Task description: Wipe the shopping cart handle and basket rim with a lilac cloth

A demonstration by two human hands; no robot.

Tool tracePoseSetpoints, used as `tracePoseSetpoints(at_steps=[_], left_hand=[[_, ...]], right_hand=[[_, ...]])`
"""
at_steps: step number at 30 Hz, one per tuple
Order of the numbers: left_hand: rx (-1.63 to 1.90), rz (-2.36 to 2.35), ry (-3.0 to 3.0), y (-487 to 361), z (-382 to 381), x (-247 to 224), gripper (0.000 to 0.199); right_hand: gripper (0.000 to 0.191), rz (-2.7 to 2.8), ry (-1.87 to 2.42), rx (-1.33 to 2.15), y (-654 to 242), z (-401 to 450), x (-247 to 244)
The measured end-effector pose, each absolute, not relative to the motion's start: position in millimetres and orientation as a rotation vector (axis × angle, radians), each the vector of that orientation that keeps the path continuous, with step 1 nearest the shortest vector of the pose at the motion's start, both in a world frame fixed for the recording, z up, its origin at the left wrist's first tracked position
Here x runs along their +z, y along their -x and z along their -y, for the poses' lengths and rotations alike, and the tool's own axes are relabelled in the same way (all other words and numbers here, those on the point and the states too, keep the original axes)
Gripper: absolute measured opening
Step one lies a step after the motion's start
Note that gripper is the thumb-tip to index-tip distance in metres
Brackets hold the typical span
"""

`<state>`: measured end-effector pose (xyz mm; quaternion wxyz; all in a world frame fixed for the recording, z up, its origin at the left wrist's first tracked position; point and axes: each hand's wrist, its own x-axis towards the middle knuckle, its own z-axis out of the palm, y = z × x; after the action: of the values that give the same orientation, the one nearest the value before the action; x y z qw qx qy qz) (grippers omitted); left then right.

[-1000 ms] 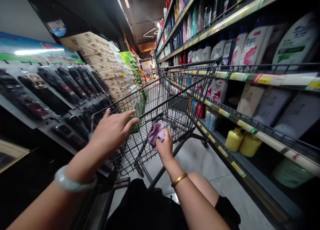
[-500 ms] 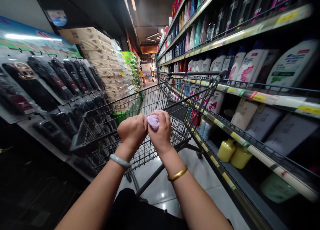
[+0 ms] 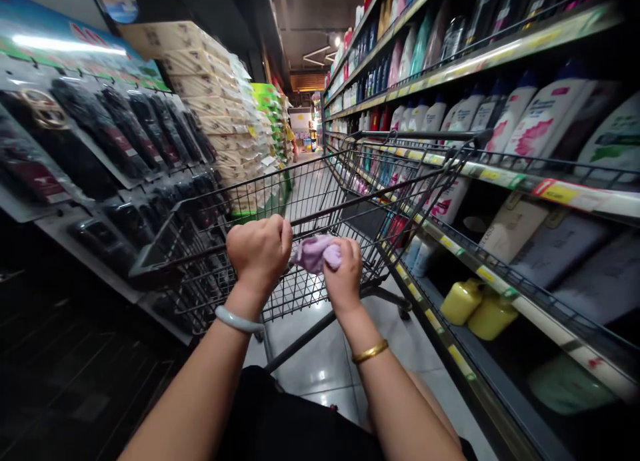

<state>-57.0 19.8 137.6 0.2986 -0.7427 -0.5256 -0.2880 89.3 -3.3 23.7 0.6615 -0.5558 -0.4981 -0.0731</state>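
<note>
My right hand (image 3: 345, 273) is closed around a bunched lilac cloth (image 3: 316, 254), whose loose part sticks out to the left toward my other hand. My left hand (image 3: 260, 251) is a fist just left of the cloth; whether its fingers pinch anything is hidden. Both hands are in front of the near side of a dark wire shopping cart (image 3: 300, 221). A pale bangle (image 3: 239, 319) circles the left wrist and a gold bangle (image 3: 370, 351) the right one.
Shelves of bottles (image 3: 545, 117) line the right side, with yellow bottles (image 3: 461, 302) low down. Packaged dark goods (image 3: 107, 137) hang at left. Stacked packs (image 3: 215, 107) stand behind them. Glossy floor tiles (image 3: 320, 374) lie below the cart.
My hands have moved apart, the right one shifting rightward with the cloth. More of the cloth now shows between them. The view has shifted slightly.
</note>
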Motion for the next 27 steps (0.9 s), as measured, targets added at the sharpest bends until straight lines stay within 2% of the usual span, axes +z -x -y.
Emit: tracePoseSetpoints(at_steps=[3,8,16,23,27], left_hand=[[-0.833,1.385,1.923,55.2,-11.8,132.3,0.047],[-0.905,1.391,1.903,56.5,-7.9,123.2,0.043],[-0.984,1.411,1.905,58.3,-9.9,121.2,0.039],[-1.134,1.399,1.892,58.1,-15.7,123.3,0.039],[-1.218,1.3,1.83,61.4,-23.1,122.6,0.038]], right_hand=[[0.028,1.102,1.302,-0.222,-81.8,3.9,15.2],[0.032,1.54,1.198,-0.331,-54.8,15.5,-1.2],[0.021,1.057,1.352,-0.339,-142.3,7.6,-3.2],[0.028,1.244,1.289,-0.312,-87.7,10.7,-6.3],[0.026,1.338,1.17,-0.313,-102.4,7.9,-0.2]])
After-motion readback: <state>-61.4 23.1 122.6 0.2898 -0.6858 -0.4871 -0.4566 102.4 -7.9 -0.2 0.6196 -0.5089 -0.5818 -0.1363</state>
